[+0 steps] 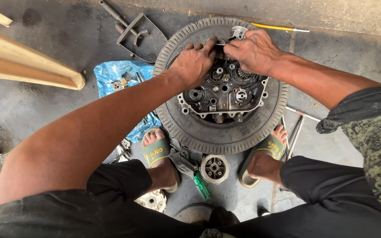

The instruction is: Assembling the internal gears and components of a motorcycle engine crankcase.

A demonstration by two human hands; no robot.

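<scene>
Engine point(223, 90) sits cradled inside the tyre point(219, 132) on the floor, its cover already off so gears and shafts lie bare, and a loose round part point(214, 168) rests just below the tyre between the sandalled feet. At the tyre's far rim both hands meet: the left hand point(193, 64) has its grip pinched on a thin flat piece point(219, 43), and the right hand point(254, 50) curls closed beside the piston point(238, 32). Judging by the exposed internals and the tools point(131, 28) lying beyond the tyre, work looks mid-way, the engine still open.
</scene>
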